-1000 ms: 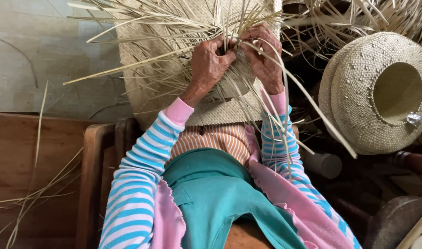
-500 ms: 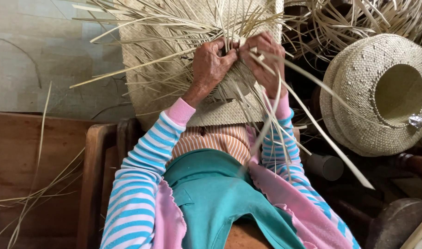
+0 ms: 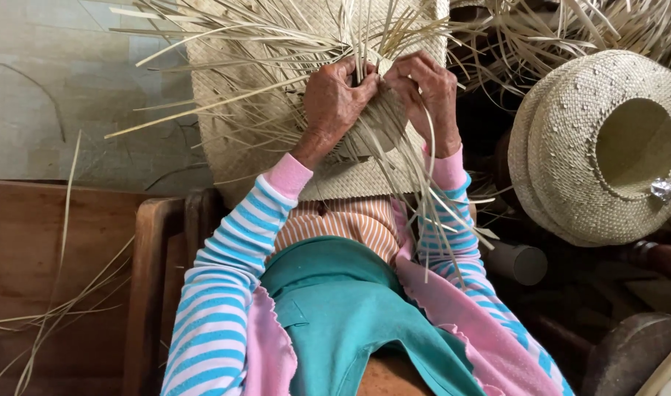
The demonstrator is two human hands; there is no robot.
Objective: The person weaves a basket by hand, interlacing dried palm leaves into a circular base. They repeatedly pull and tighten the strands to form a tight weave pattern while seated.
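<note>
Near the top centre, both hands are gripping a half-woven straw mat [image 3: 232, 110] that is lying across the person's lap; the left hand [image 3: 335, 103] is sitting at about eleven o'clock from the lap, its fingers curled shut on a bunch of loose straw strips [image 3: 365, 44]; the right hand [image 3: 427, 92] is pressing just beside it at one o'clock, its fingers bent down and pinching strips against the woven edge, the fingertips of the two hands almost touching; long unwoven strips are fanning out from the mat towards nine, twelve and five o'clock, some trailing over the right sleeve [image 3: 460, 249], which is striped blue and white with a pink cuff; a finished woven hat [image 3: 570, 147] is lying at three o'clock, its opening facing the camera, well apart from the hands; a wooden chair arm [image 3: 148, 293] is running down at seven o'clock beside the left sleeve; stray straws are lying on the wooden surface [image 3: 27, 249] at eight o'clock.
</note>
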